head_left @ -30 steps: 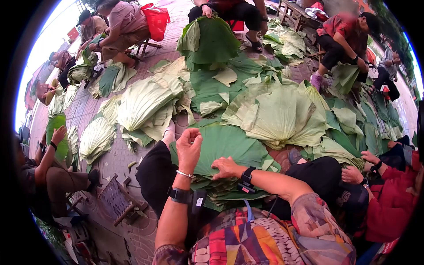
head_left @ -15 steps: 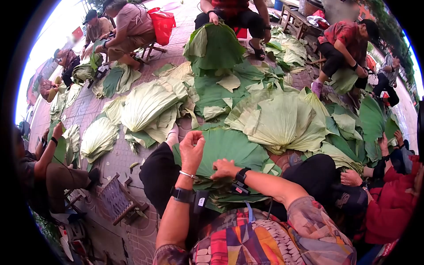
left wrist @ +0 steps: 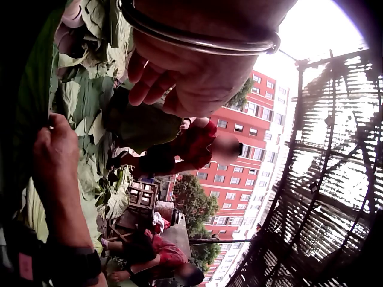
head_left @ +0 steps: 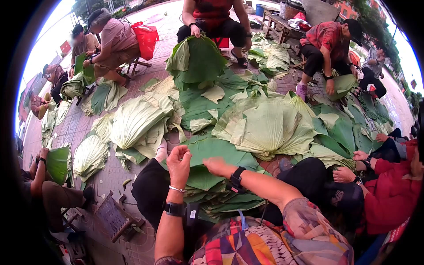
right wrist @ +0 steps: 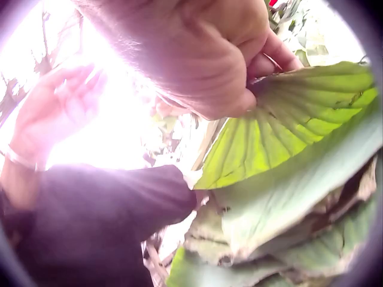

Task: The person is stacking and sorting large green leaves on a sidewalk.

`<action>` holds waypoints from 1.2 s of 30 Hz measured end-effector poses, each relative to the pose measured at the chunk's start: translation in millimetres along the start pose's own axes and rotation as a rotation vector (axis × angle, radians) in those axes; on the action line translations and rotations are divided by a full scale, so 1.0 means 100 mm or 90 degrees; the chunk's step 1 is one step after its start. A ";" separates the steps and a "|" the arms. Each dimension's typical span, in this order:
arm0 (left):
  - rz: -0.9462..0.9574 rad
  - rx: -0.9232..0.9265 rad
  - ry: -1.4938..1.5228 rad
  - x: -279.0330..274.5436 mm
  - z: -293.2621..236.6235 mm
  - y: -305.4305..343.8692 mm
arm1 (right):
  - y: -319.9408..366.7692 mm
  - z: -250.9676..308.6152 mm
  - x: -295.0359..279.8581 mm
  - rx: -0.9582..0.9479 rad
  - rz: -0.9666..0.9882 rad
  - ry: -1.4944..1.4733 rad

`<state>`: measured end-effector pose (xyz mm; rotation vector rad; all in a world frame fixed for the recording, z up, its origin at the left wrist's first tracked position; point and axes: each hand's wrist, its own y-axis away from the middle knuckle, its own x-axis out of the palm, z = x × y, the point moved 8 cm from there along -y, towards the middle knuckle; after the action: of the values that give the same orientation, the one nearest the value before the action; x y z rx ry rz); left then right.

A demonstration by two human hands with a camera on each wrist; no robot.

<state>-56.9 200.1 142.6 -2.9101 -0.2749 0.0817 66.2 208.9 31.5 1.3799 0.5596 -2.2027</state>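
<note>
My right hand (head_left: 219,167) pinches the near edge of the top green leaf (head_left: 227,151), which is raised off the pile of leaves (head_left: 234,204) over my lap. In the right wrist view that hand (right wrist: 206,63) grips the ribbed leaf (right wrist: 287,122) at its gathered edge, above the layered leaves (right wrist: 293,188). My left hand (head_left: 179,167) is held up left of the pile, fingers loosely curled, holding nothing. The left wrist view shows it (left wrist: 191,84) empty under a bracelet, with the right hand (left wrist: 57,152) at the leaf's edge.
Large pale leaves (head_left: 269,126) and more fanned leaves (head_left: 137,121) cover the paving ahead. A small wooden stool (head_left: 114,216) stands at lower left. Seated people surround the leaves; one opposite holds up a green bunch (head_left: 201,64). Someone in red (head_left: 391,201) sits close at right.
My right hand has gone from resting on the top leaf to lifting its near edge, baring leaves beneath. The left hand stays raised. The head view has shifted slightly.
</note>
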 end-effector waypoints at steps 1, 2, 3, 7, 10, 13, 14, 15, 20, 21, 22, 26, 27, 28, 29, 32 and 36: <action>0.002 -0.003 0.007 0.01 -0.02 0.00 | -0.07 -0.18 -0.14 0.069 0.017 -0.022; 0.001 -0.011 0.026 0.02 -0.02 0.00 | -0.13 -0.35 -0.31 0.078 -0.047 -0.037; 0.005 -0.011 0.030 0.03 -0.04 0.00 | -0.16 -0.55 -0.46 0.086 -0.110 -0.052; 0.016 0.005 -0.014 0.03 -0.03 -0.01 | -0.02 -1.36 -1.19 0.161 -0.409 -0.194; 0.011 0.005 -0.006 0.06 -0.09 0.00 | 0.29 -2.07 -1.19 0.362 -0.532 -0.634; 0.013 0.004 -0.003 0.07 -0.02 -0.01 | 0.60 -2.51 -1.15 0.394 -0.650 -0.835; 0.015 0.006 -0.003 0.08 -0.01 -0.01 | 0.74 -2.64 -1.12 0.419 -0.715 -0.897; 0.018 0.003 -0.012 0.09 0.00 -0.01 | 0.83 -2.73 -1.12 0.418 -0.718 -0.898; 0.025 -0.005 -0.016 0.14 0.03 -0.01 | 1.63 -3.01 -0.79 0.747 -0.852 -0.816; 0.025 -0.004 -0.023 0.13 0.07 -0.01 | 1.69 -3.84 -0.26 0.578 -0.697 -0.608; 0.025 -0.004 -0.032 0.12 0.09 -0.02 | 1.72 -3.72 -0.36 0.579 -0.695 -0.611; 0.017 -0.008 -0.016 0.15 0.10 -0.01 | 1.73 -3.32 -0.64 0.587 -0.355 0.034; 0.020 -0.007 -0.020 0.16 0.11 -0.01 | 1.76 -3.23 -0.72 0.542 -0.425 0.131; 0.023 -0.006 -0.024 0.16 0.12 -0.02 | 1.78 -3.24 -0.68 0.540 -0.428 0.105; 0.021 -0.009 -0.026 0.16 0.13 -0.03 | 1.73 -3.26 -0.65 0.540 -0.424 0.102; 0.023 -0.007 -0.022 0.16 0.11 -0.03 | 1.78 -3.35 -0.28 0.735 -0.679 -0.643; 0.012 -0.003 -0.020 0.16 0.09 -0.04 | 1.41 -2.70 -0.52 0.681 -0.555 0.011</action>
<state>-43.1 209.0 133.9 -2.9183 -0.2529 0.1308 361.7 259.5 -43.6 1.8434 -0.1470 -3.4809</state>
